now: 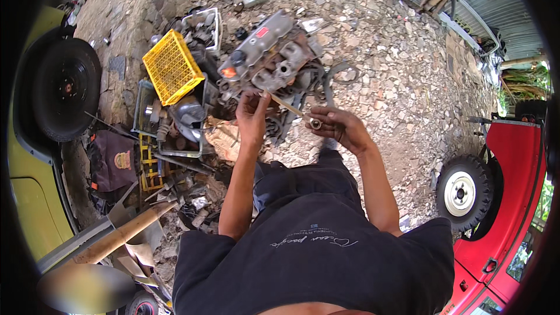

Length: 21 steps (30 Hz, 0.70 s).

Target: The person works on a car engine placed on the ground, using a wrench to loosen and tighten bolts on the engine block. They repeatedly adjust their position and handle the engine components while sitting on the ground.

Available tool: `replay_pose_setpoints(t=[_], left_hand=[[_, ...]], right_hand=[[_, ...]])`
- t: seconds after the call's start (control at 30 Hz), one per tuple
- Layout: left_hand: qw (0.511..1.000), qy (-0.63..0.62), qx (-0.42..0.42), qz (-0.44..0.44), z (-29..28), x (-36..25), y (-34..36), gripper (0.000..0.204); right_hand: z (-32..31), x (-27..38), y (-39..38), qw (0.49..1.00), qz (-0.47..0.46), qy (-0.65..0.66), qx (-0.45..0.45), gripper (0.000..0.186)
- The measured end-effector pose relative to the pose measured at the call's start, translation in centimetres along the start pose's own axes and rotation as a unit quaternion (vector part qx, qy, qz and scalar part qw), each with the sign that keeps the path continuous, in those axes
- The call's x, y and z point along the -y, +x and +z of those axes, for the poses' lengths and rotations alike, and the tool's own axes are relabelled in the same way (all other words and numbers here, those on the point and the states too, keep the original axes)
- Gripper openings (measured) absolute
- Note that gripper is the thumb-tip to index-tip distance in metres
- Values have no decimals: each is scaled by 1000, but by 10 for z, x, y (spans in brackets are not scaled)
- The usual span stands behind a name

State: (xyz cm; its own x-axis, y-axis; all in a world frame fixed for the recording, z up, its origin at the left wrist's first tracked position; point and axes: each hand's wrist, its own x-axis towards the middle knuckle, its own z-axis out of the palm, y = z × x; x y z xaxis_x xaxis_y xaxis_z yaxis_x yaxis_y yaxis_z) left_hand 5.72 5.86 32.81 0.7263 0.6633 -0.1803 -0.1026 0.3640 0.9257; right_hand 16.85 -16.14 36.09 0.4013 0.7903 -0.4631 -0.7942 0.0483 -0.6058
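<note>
My left hand (254,111) pinches the far end of a slim, pale, straight rod-like tool (287,105) between thumb and fingers. My right hand (339,128) holds its other end, where a small round hollow metal fitting (315,123) shows at the fingertips; the tool's exact type is unclear. Just beyond my hands lies a dirty grey engine assembly (269,52) with red labels and a dark cap. Loose dark straps or belts (344,73) lie beside it. A crumpled tan sack (221,140) is left of my left forearm.
A yellow crate (172,67) sits on bins of metal parts (146,111) at left, with a dark bag (112,160) and bamboo pole (128,227). A yellow-green vehicle (29,198) flanks the left, a red vehicle (507,175) the right. Rubble ground (396,81) meets corrugated sheeting (496,17).
</note>
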Motion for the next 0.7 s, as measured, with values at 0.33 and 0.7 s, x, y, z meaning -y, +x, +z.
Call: replay_pose_setpoints(t=[0.33,0.7], left_hand=[[997,-42,7,68,208,10,-21,16],[968,-56,-237,53,213,117,-14,26]], right_hand=[[-105,144,-90,977,-97,-188,-28,37],[-180,140,79,807,-16,-536,248,24]])
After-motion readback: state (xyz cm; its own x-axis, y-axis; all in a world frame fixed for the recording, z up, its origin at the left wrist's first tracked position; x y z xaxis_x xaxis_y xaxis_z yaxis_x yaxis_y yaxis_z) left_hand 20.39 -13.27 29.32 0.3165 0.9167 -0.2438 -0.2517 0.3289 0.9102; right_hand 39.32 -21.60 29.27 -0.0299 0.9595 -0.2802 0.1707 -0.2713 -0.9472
